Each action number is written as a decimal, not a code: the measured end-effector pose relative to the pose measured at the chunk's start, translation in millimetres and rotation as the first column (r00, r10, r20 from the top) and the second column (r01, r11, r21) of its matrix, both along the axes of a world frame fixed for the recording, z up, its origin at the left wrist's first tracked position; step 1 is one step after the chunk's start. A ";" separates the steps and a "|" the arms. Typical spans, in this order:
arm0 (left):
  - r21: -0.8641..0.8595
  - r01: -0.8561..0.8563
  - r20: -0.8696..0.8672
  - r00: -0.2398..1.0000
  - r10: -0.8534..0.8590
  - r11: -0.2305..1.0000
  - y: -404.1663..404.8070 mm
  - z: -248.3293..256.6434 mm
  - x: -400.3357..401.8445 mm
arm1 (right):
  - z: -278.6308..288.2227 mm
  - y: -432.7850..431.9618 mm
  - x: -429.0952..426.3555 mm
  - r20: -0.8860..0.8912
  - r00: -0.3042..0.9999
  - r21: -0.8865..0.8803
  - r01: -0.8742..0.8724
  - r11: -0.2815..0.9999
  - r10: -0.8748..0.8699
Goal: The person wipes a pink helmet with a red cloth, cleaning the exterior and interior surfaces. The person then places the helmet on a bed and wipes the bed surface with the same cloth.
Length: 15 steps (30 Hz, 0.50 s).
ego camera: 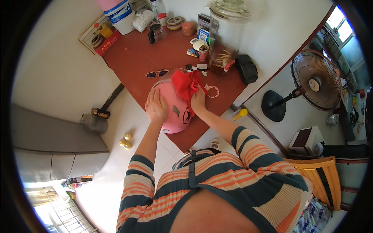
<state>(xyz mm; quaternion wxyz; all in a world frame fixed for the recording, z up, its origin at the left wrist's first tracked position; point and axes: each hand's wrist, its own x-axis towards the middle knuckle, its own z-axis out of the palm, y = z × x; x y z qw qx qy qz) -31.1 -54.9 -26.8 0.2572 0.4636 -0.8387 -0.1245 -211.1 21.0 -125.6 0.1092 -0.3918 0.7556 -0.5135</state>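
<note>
A pink helmet (166, 116) with dark markings and a clear visor rests on the near part of a red-brown table (131, 67). My left hand (156, 106) lies flat on its left side, fingers extended, holding nothing. On the helmet's right side, my right hand (198, 100) grips a bunched red cloth (183, 84) and presses it against the shell. Part of the visor is hidden by the cloth. Just beyond the helmet lie sunglasses (157, 73); a white ring-shaped piece (214, 91) is to the right of the cloth.
A large glass jar with a tap (224, 38) stands at the table's back right, beside a black case (247, 69). Along the back are a glass pitcher (158, 32), small containers and a white bucket (124, 26). A standing fan (316, 80) is at the right.
</note>
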 end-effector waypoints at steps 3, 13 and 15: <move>0.001 0.009 0.006 1.000 -0.009 1.000 -1.6 1.9 -2.7 | 12.8 17.0 22.5 0.013 1.000 0.024 0.020 1.000 -0.021; -0.082 0.096 -0.048 0.994 -0.100 0.992 -3.5 -12.6 12.5 | 104.3 28.4 54.5 -0.523 0.815 0.045 -0.267 0.963 0.250; -0.004 0.065 -0.012 0.998 -0.066 0.998 -2.1 -8.6 10.0 | 102.3 12.6 36.7 -0.516 0.801 0.077 -0.310 0.948 0.304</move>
